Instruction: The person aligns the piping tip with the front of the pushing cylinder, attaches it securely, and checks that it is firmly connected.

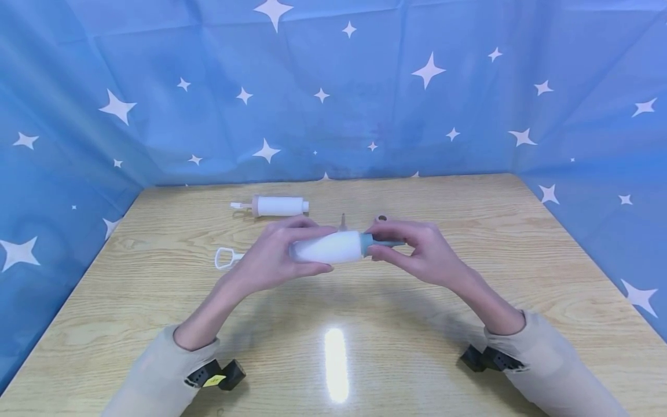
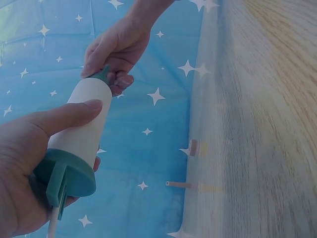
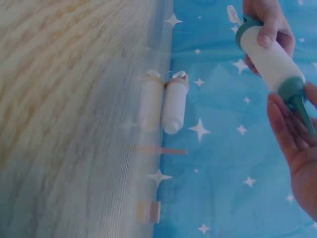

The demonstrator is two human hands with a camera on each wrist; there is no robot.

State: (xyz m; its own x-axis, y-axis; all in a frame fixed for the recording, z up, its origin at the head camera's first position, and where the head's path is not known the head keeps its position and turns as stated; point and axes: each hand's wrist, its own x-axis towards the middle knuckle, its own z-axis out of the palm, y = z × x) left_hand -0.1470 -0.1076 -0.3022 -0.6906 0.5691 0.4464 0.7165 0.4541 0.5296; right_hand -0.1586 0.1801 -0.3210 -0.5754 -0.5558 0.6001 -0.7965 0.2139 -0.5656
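My left hand (image 1: 273, 252) grips the white barrel (image 1: 337, 247) of a piping syringe, holding it sideways above the table. A green collar (image 2: 81, 176) shows at the barrel's rear in the left wrist view. From that end sticks out a plunger with a white loop handle (image 1: 224, 259). At the other end, the thumb and fingers of my right hand (image 1: 419, 246) pinch the green nozzle cap (image 1: 367, 243). Its long tapered tip (image 3: 301, 113) points away from the barrel in the right wrist view. Part of the barrel is hidden behind the left fingers.
Farther back on the wooden table (image 1: 333, 307) lies a second white syringe (image 1: 280, 206) with a pinkish collar. A slim pinkish nozzle (image 1: 343, 222) stands behind the held barrel, and a small pinkish cap (image 1: 382, 218) sits behind the right hand. A blue star-patterned curtain (image 1: 333, 121) borders the table.
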